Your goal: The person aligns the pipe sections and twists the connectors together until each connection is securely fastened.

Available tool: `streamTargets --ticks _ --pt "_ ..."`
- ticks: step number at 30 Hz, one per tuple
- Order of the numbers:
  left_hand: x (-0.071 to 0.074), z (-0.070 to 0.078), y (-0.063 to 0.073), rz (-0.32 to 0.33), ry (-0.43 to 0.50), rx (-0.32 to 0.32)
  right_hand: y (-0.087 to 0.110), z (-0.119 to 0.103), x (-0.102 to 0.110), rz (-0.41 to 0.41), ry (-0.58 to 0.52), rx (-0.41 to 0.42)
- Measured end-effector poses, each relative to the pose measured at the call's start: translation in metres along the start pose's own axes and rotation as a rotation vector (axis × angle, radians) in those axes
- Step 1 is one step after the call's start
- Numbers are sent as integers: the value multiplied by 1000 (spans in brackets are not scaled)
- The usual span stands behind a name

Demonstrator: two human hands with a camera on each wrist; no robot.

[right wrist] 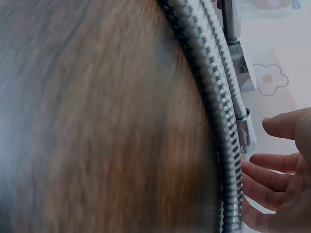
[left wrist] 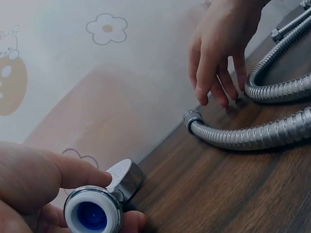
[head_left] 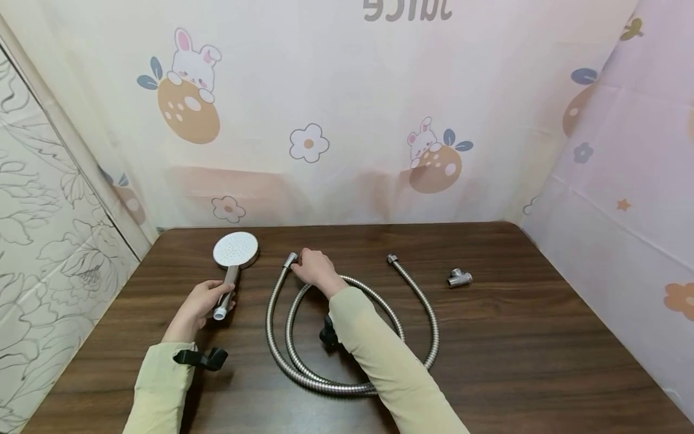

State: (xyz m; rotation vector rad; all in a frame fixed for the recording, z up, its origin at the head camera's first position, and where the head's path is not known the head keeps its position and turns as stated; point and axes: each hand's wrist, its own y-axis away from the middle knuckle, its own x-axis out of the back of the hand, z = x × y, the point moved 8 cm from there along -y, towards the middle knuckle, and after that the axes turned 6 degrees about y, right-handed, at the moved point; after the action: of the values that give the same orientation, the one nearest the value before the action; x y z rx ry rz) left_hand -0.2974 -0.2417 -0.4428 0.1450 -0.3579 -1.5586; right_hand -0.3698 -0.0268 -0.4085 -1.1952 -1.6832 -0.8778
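Observation:
A handheld shower head (head_left: 235, 249) with a white spray face lies at the left of the table. My left hand (head_left: 205, 301) grips its chrome handle, thumb on top; the threaded end with a blue inside (left wrist: 92, 215) faces the left wrist camera. A coiled metal shower hose (head_left: 273, 325) lies in the middle. My right hand (head_left: 317, 268) is just beside the hose's left end fitting (head_left: 290, 260), its fingers relaxed and spread around nothing. In the right wrist view a gap shows between the thumb and that fitting (right wrist: 247, 133).
A small chrome tee connector (head_left: 459, 278) lies at the right of the table. The hose's other end, with a nut (head_left: 392, 259), points to the back. A printed curtain (head_left: 347, 108) hangs behind the brown wooden table (head_left: 542, 337).

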Motion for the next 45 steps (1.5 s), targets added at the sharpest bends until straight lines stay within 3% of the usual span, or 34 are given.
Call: streamTargets --ticks 4,16,23,32,39,45 --pt "0 -2 1 4 17 9 -3 -1 -5 4 1 -31" --pt "-3 -7 3 27 5 12 -8 8 -15 53 68 -274" --pt "-3 -5 3 39 1 9 -9 8 -14 102 47 -331" --pt "-1 -3 3 43 -8 2 -9 8 -14 82 -150 -330" --pt "1 -3 2 49 -13 2 -13 12 -15 112 -254 -357" --pt "1 -3 1 49 -7 7 -16 17 -19 58 -463 -370"
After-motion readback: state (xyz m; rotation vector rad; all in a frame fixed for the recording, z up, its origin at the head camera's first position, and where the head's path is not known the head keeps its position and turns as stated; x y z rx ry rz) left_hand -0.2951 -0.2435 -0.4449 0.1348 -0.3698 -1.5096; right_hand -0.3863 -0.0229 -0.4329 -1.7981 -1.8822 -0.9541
